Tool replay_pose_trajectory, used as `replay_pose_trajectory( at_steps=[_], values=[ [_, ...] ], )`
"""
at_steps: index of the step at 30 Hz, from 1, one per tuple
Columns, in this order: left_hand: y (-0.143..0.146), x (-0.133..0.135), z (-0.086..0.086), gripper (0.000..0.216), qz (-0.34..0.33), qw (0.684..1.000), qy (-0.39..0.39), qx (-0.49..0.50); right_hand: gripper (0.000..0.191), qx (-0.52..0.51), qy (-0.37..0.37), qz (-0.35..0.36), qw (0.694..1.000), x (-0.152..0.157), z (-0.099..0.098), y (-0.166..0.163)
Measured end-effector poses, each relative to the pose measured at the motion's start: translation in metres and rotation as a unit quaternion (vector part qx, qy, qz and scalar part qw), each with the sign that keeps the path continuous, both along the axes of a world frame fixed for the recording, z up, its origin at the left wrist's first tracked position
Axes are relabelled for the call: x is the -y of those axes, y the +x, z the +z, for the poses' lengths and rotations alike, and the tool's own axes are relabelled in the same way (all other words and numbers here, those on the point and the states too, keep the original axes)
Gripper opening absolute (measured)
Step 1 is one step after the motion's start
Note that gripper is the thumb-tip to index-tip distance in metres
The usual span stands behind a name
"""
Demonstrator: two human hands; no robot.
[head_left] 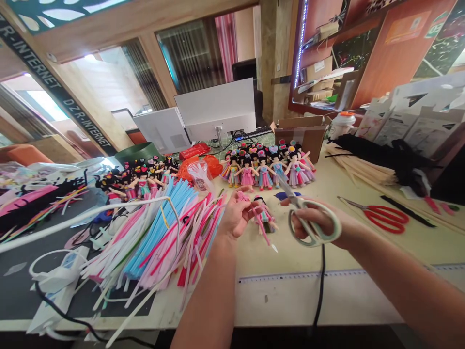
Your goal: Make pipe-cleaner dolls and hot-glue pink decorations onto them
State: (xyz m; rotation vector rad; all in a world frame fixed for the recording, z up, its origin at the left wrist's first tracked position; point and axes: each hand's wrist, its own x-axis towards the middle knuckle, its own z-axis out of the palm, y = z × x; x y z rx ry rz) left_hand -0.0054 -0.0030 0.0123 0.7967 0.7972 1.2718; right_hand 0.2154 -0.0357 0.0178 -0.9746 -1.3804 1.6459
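My left hand (234, 216) pinches a small pink pipe-cleaner piece (242, 196) between its fingertips. Just right of it, a pipe-cleaner doll (267, 219) with black hair lies on the table, a pink stem with a pale tip extending from it toward me. A pair of scissors (332, 234) with pale grey handles is gripped in my right hand (317, 219). Their blades point up and to the left, apart from the pink piece. Behind the hands stands a group of finished-looking pipe-cleaner dolls (279, 169) in colourful dresses.
Bundles of coloured pipe cleaners (160, 232) lie at left, beside a white power strip (60, 286) and cables. Red-handled scissors (387, 218) rest at right. A ruler strip (276, 277) runs near the front edge. Monitors (218, 106) and a cardboard box (303, 133) stand behind.
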Motion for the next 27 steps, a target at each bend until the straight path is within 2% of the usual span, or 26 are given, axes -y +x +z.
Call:
replay_pose_trajectory(
  at_steps=[3,7,9,14,20,24,27],
  values=[
    [0.000,-0.004,-0.005,0.027,0.016,1.000,-0.001,-0.003,0.062,-0.021,-0.034,0.031,0.999,-0.009,0.005,-0.028],
    [0.000,-0.012,-0.011,0.024,0.110,0.993,0.006,-0.033,0.060,-0.042,-0.096,0.054,0.993,-0.013,0.004,-0.049],
    [0.000,-0.015,-0.013,0.025,0.142,0.989,0.008,-0.033,0.060,-0.057,-0.096,0.059,0.992,-0.013,0.000,-0.054],
    [-0.001,-0.018,-0.013,0.024,0.150,0.988,-0.017,-0.011,0.056,-0.027,-0.052,0.086,0.995,-0.012,-0.013,-0.053],
    [-0.015,-0.017,-0.005,0.019,0.151,0.988,-0.009,-0.010,0.067,-0.022,0.006,0.165,0.986,-0.008,-0.014,-0.044],
    [-0.031,-0.016,0.002,0.021,0.190,0.981,0.013,-0.032,0.068,0.034,0.099,0.228,0.968,-0.004,-0.011,-0.040],
    [-0.036,-0.015,0.006,0.021,0.225,0.973,0.047,-0.011,0.060,0.059,0.152,0.235,0.958,-0.002,-0.012,-0.041]
  ],
)
